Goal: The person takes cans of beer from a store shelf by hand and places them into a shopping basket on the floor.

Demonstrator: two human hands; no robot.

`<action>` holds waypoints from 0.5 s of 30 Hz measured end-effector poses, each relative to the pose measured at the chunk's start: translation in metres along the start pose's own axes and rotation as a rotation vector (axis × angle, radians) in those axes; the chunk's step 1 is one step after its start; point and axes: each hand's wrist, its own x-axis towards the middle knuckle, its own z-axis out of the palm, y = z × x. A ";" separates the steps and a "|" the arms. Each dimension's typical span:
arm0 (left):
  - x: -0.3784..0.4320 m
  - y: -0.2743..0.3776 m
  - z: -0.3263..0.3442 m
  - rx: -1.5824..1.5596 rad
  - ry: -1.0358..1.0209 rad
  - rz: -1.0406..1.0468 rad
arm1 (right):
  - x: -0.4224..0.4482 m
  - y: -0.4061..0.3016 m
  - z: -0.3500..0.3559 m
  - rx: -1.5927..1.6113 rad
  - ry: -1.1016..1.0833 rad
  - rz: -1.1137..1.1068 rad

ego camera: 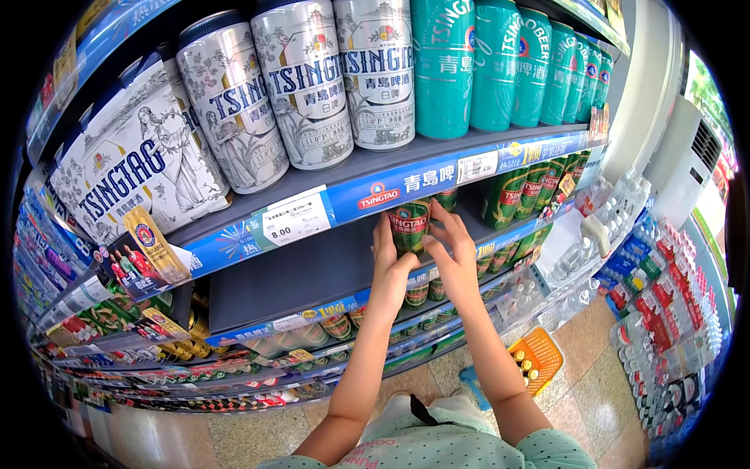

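Note:
A green Tsingtao beer can with a red label stands upright between my two hands at the front of the second shelf. My left hand grips its left side, thumb across the lower front. On the other side my right hand has its fingers along the can and its thumb near the front. Another green can shows just behind, partly hidden by the upper shelf's edge. Further right on this level is a row of similar green cans. Whether the held can rests on the shelf is hard to tell.
Above my hands, the upper shelf bears tall white cans, turquoise cans and a white carton pack. An orange basket holding gold-topped items is on the tiled floor, right. Bottle packs are stacked beyond it.

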 end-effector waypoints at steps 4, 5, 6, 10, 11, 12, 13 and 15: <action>-0.009 -0.004 -0.002 0.111 0.023 0.111 | 0.000 -0.010 -0.001 -0.039 0.001 -0.001; -0.009 -0.001 -0.002 0.112 0.023 0.111 | 0.004 -0.011 -0.001 -0.107 0.024 -0.068; -0.009 0.005 0.000 0.162 0.023 0.195 | 0.008 -0.012 -0.001 -0.178 0.048 -0.134; -0.007 0.022 0.007 0.032 0.058 0.269 | 0.031 -0.022 0.003 -0.088 0.020 -0.175; -0.007 0.023 0.008 0.033 0.060 0.269 | 0.036 -0.022 0.003 -0.087 0.018 -0.175; -0.007 0.024 0.008 -0.033 0.064 0.262 | 0.041 -0.020 0.003 -0.107 0.006 -0.147; -0.007 0.024 0.009 -0.100 0.068 0.256 | 0.044 -0.018 0.003 -0.127 -0.007 -0.118; -0.008 0.025 0.009 -0.116 0.065 0.264 | 0.047 -0.016 0.006 -0.136 0.004 -0.140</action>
